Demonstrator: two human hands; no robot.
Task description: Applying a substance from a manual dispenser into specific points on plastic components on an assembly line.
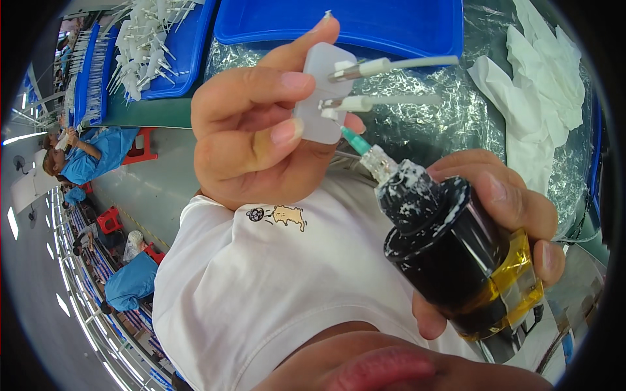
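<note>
Left hand sits centre-left, pinching a small plastic block; two thin tubes run off the block to the right. Right hand sits lower right, near side, wrapped around a bottle. Bottle's needle tip points up-left and touches the block's lower edge. Far behind: one tray on the tabletop at top centre, another tray holding loose parts far left. Crumpled gloves lie far right on the tabletop.

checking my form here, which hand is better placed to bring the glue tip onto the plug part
Right. The right hand holds the dark glue bottle, its green nozzle nearly at the white plug piece. The left hand just pinches that piece.
</note>
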